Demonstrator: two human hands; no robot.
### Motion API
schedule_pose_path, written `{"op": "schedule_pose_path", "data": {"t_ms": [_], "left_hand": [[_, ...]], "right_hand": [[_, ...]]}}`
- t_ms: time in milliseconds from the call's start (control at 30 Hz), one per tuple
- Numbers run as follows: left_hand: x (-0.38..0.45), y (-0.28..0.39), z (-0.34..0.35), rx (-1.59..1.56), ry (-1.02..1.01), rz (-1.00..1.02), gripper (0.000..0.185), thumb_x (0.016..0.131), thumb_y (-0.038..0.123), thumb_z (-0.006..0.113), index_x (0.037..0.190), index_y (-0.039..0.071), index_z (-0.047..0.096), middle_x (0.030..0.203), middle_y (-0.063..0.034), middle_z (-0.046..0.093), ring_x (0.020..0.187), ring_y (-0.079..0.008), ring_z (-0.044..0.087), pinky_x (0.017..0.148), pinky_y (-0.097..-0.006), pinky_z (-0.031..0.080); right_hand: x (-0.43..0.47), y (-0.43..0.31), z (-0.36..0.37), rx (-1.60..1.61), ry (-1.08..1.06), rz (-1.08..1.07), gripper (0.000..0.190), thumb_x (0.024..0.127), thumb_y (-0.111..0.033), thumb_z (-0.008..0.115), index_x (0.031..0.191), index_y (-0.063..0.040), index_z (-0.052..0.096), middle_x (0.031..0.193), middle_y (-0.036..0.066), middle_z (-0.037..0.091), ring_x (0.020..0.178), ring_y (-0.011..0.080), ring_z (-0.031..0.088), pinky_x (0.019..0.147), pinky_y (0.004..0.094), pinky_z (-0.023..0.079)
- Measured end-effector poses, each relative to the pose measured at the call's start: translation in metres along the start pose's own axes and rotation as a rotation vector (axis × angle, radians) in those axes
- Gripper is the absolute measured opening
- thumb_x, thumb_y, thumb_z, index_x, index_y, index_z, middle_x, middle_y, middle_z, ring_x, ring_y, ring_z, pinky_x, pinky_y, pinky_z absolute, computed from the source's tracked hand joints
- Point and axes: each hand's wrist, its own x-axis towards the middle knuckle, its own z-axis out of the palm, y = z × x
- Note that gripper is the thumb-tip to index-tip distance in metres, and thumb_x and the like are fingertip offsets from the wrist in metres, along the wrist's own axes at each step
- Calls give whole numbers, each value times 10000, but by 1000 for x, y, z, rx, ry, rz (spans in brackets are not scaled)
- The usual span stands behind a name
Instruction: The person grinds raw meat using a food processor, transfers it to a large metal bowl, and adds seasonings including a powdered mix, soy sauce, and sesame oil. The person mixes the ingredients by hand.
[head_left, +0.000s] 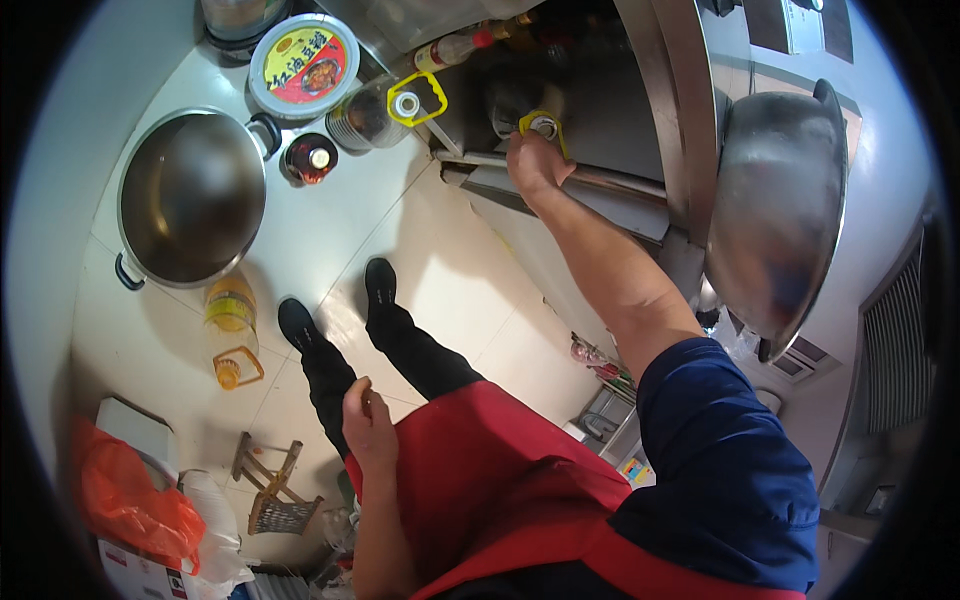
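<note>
My right hand (538, 161) reaches into a dark, metal-framed shelf (600, 112) and grips the yellow handle (561, 142) of a plastic jug. Most of the jug's body is lost in shadow behind the hand. My left hand (369, 424) hangs beside my thigh, its fingers loosely curled with a gap at the thumb, and nothing shows in it. Left of the shelf stands a second clear plastic jug (367, 116) with a yellow handle. A capped bottle of dark red-brown liquid (309, 159) is close by it.
A large two-handled metal pot (193, 196), a round lidded tub (304, 66) and an oil bottle (231, 322) stand on the tiled floor. A folding stool (277, 487) and red plastic bag (135, 495) lie lower left. A big metal basin (776, 217) juts out at right.
</note>
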Motion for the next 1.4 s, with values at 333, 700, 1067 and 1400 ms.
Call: {"op": "schedule_pose_path", "data": {"t_ms": [333,700,1067,1400], "left_hand": [[-29,8,-32,-70,67,63,290,1057,68,583,1317,-24,673,1142,-138,737,957,-202,700,888,-326,564],[-28,-16,-12,-94,-26,108,325,1040,55,621,1351,-34,647,1175,-162,723,971,-246,728,854,-339,590],[-5,66,53,110,-322,483,509,933,23,645,1437,16,574,1388,-236,639,1276,-417,626,1091,-474,524],[-62,53,12,58,-430,247,528,922,38,695,1437,48,581,1245,-241,732,1107,-418,736,910,-469,608]], "right_hand": [[-66,3,-22,-226,-154,-257,423,1095,-444,491,1094,-130,775,1050,142,800,976,381,761,911,685,510],[-160,16,-35,-144,-268,-362,407,1056,-437,565,1070,-92,781,988,190,793,958,391,758,924,577,546],[-316,57,-16,95,-366,-896,36,946,-138,664,971,-113,667,792,82,702,896,312,693,1062,608,437],[-370,42,-89,369,-424,-1137,214,903,-82,667,1114,-113,675,996,25,694,1045,215,640,1155,605,357]]}}
